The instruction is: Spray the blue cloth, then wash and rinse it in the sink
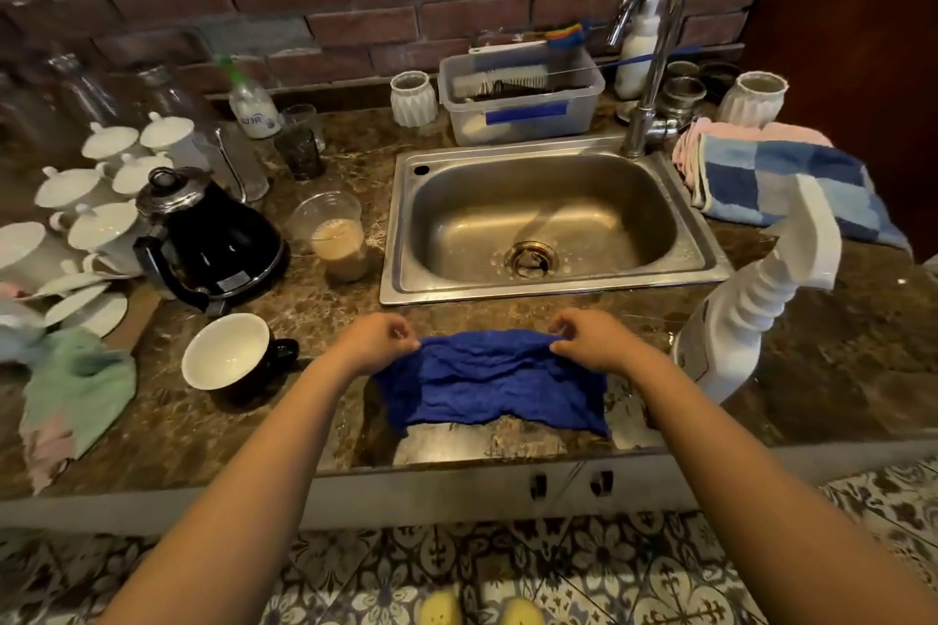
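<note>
A crumpled blue cloth (492,383) lies spread on the marble counter in front of the steel sink (548,218). My left hand (378,340) pinches its far left corner and my right hand (589,338) pinches its far right corner. A white spray bottle (746,305) stands on the counter just right of the cloth, nozzle up. The sink basin holds nothing, its drain (530,259) in the middle. The chrome tap (652,66) arches over the sink's back right corner, with no water running.
A black cup (231,355) with a white inside sits left of the cloth. A black kettle (208,239), a plastic cup of brown drink (337,239) and white crockery (91,218) crowd the left. Folded towels (781,178) lie right of the sink; a brush tub (523,96) behind it.
</note>
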`<state>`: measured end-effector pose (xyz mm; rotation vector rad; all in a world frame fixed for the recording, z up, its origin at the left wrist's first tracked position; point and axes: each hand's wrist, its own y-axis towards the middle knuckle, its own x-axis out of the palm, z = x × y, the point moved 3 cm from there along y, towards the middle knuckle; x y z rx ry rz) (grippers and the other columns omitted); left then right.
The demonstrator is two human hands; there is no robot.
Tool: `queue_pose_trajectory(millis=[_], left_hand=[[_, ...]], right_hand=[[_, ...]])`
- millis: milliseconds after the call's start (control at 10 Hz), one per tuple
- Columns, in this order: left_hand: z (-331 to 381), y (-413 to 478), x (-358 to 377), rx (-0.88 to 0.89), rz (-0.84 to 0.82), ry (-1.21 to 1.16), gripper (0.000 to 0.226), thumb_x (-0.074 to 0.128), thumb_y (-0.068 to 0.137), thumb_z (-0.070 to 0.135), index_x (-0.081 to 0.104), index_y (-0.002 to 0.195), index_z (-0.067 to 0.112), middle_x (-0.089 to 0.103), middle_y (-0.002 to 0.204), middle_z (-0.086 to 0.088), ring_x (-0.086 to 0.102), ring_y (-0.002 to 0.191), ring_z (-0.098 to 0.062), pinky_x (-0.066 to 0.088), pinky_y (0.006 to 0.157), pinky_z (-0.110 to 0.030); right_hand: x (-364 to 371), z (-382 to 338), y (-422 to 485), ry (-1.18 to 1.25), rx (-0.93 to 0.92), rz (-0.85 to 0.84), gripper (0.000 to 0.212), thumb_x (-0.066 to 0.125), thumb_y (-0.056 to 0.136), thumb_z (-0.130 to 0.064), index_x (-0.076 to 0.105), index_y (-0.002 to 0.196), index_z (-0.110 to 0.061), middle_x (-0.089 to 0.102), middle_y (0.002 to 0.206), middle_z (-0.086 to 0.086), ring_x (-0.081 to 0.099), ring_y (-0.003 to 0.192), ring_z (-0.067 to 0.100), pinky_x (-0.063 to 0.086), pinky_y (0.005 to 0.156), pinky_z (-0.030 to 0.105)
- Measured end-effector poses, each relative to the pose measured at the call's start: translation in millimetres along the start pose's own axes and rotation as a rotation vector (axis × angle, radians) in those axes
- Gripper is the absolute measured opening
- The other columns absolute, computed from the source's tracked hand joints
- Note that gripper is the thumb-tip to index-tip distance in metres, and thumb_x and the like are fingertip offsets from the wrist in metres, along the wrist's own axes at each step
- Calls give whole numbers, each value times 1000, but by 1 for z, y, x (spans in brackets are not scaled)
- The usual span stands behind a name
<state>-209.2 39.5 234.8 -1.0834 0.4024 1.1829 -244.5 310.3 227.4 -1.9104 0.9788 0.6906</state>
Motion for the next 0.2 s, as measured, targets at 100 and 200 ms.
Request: queue_pose_trajectory(millis=[100, 200], left_hand=[[-11, 2, 9, -79, 105, 85, 21, 58, 88, 24, 63, 108, 20, 64, 115, -4, 57, 102, -20, 44, 81, -29], [-23, -11, 16, -95, 306, 58, 27, 54, 88, 24, 61, 113, 18, 62, 118, -7, 57, 108, -25, 44, 89, -34]], right_hand=[[18, 2, -2, -169, 92, 109, 45, 55, 89, -31, 45, 130, -15, 48, 134, 14, 42, 124, 33, 38, 102, 42], [36, -5, -26, -179, 78, 212, 45, 51, 90, -31, 41, 131, -16, 42, 135, 11, 35, 127, 30, 35, 103, 43]])
